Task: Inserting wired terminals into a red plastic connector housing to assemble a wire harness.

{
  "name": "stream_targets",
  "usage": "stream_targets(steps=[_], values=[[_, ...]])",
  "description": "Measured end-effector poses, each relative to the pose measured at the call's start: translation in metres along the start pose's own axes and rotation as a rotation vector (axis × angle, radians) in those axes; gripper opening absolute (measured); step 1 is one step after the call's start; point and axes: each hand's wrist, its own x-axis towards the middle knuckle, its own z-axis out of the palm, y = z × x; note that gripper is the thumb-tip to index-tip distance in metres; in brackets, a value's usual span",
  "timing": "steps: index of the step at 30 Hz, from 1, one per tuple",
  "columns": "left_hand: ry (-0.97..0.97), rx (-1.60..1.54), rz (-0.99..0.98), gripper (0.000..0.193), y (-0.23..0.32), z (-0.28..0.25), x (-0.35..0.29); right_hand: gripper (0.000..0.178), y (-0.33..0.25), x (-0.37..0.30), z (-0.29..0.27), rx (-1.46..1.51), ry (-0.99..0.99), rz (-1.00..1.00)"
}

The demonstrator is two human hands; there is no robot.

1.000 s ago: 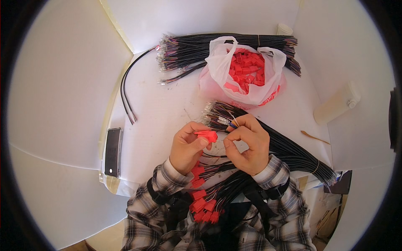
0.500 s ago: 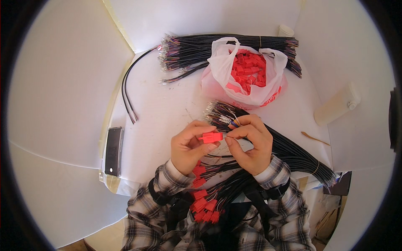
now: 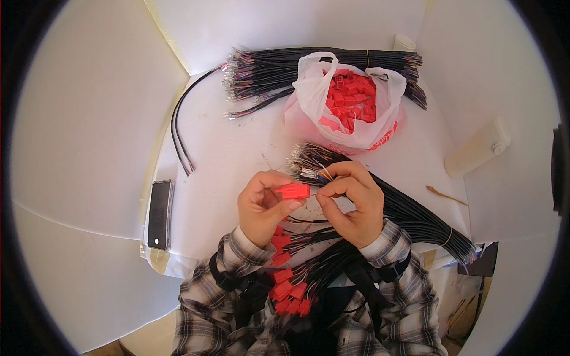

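Observation:
Between the thumb and fingers of my left hand (image 3: 260, 207) is a red plastic connector housing (image 3: 294, 191), lying sideways with its narrow tab to the left. My right hand (image 3: 355, 204) pinches a thin wire (image 3: 316, 194) whose tip is at the housing's right side; whether it has entered I cannot tell. Other coloured wires (image 3: 324, 174) fan out by my right fingers. Behind them lies a bundle of black cables (image 3: 409, 213) with stripped ends. Below my hands, finished-looking cables with red connectors (image 3: 289, 291) rest against my lap.
A white plastic bag (image 3: 309, 89) full of red housings (image 3: 351, 98) stands at the back, before another black cable bundle (image 3: 261, 74). One loose cable (image 3: 176, 127) and a phone (image 3: 159, 215) are at the left. At the right are a pale bottle (image 3: 478, 147) and a brown strip (image 3: 446, 195).
My left hand has shifted slightly left and up with the red housing. My right hand has moved a little left, still pinching the wire by the housing.

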Motion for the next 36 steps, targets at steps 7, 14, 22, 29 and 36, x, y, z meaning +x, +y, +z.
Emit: stream_targets(steps=[7,14,22,29,36], values=[[-0.01,0.269,0.195,0.03,-0.0005,-0.0041,-0.0009,0.015,-0.0005,-0.0002,0.002,0.007,-0.015,0.025],[0.015,0.057,0.031,0.027,0.0003,-0.0031,0.0001,0.015,0.0006,0.0017,0.0015,-0.019,-0.025,-0.033],[-0.004,0.002,-0.039,0.029,0.0002,-0.0047,-0.0004,0.018,0.0017,-0.0004,0.0017,-0.004,0.003,-0.023],[0.02,0.111,0.001,0.034,0.0022,-0.0016,-0.002,0.017,0.0009,0.0004,0.002,-0.044,-0.007,-0.047],[0.018,0.112,0.018,0.033,-0.001,-0.0025,-0.0014,0.019,0.0031,-0.0005,0.0003,-0.07,-0.063,-0.082]])
